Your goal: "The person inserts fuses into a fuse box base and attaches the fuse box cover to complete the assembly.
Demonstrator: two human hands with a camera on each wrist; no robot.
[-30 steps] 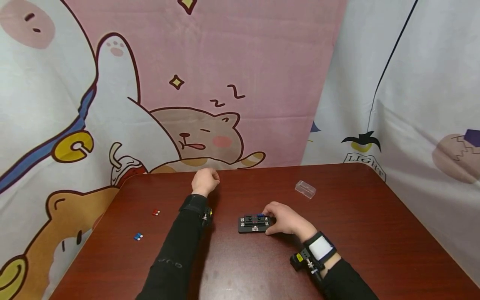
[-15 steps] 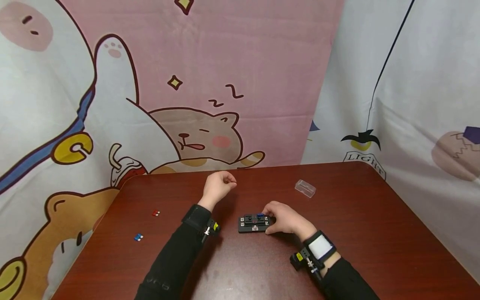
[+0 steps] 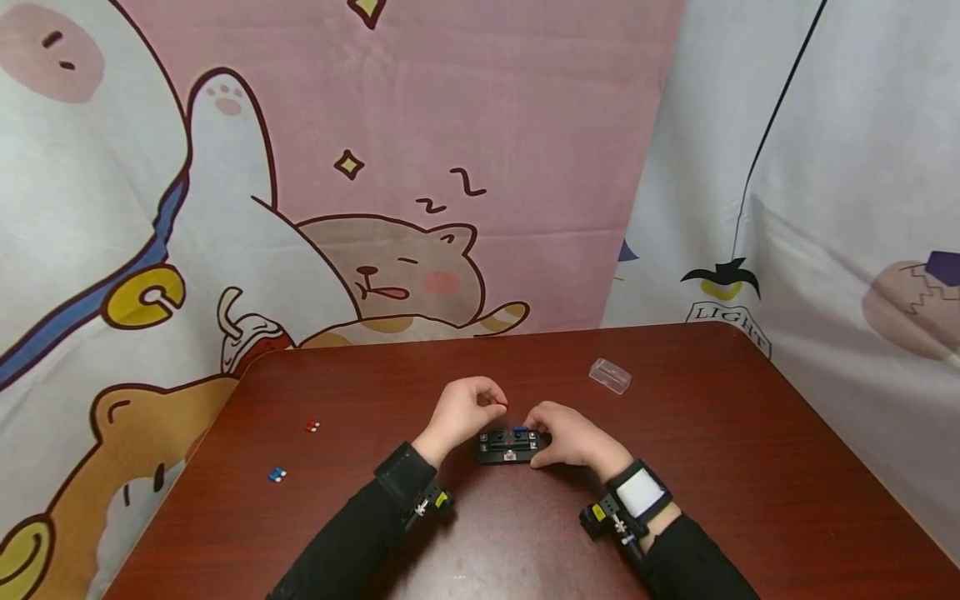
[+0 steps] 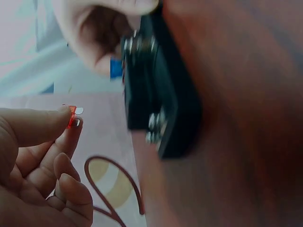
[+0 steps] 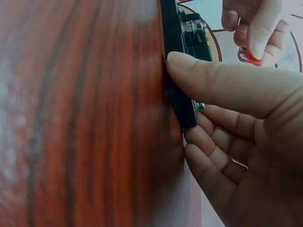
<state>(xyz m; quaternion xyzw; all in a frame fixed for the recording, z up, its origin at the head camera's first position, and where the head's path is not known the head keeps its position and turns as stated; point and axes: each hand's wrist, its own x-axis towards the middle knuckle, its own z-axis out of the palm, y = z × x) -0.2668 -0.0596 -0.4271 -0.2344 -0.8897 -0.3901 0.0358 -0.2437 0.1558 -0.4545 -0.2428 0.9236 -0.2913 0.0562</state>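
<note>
Small red fuse (image 4: 72, 116) is pinched between thumb and forefinger of left hand (image 3: 463, 410), held just above the black fuse block (image 3: 509, 446). Block sits mid-table (image 3: 750, 467), well in from every edge, gripped at its right end by right hand (image 3: 572, 436). Blue fuse (image 3: 519, 431) is seated in it.

The tabletop (image 3: 750, 467) was glossy, dark red wood-grain. The fuse block (image 3: 508, 447) looked like matt black plastic with shiny metal screws; the red fuse (image 4: 72, 116) was translucent plastic, metal-tipped.
</note>
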